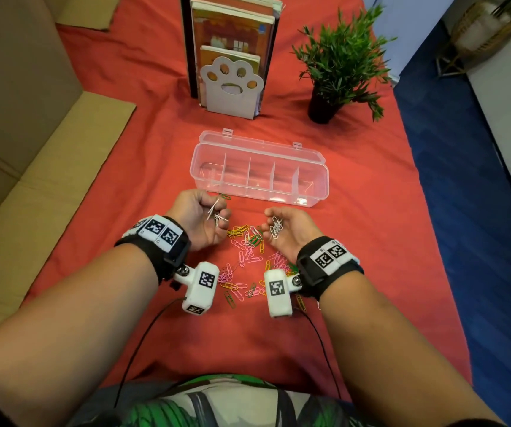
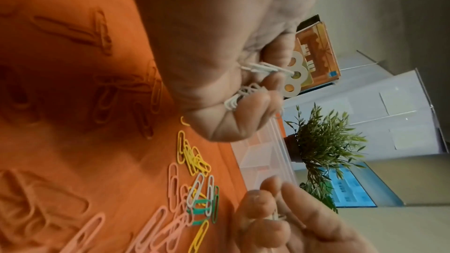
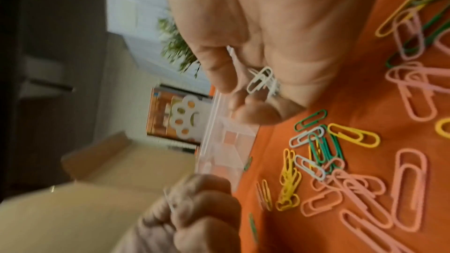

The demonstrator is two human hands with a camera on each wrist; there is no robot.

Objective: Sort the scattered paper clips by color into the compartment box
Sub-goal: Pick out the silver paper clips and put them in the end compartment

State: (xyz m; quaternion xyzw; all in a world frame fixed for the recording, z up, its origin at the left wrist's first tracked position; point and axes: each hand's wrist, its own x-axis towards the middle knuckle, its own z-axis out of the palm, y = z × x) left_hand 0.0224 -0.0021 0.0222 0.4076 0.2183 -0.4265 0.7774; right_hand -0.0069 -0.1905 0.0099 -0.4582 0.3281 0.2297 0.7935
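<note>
Both hands are loaded with white paper clips: the left hand (image 1: 200, 218) curls its fingers round a thin wiry bunch (image 1: 216, 212), and the right hand (image 1: 288, 231) cups another small bunch (image 1: 276, 227) in bent fingers. Below them, pink, yellow and green clips (image 1: 248, 257) lie scattered on the red cloth (image 1: 356, 272). Just beyond sits the clear plastic box (image 1: 259, 172), lid open, thin dividers splitting it into compartments

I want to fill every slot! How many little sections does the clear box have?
5, side by side in one row along the clear box, split by four dividers. All look empty. It sits open on the red cloth, beyond both hands.
</note>
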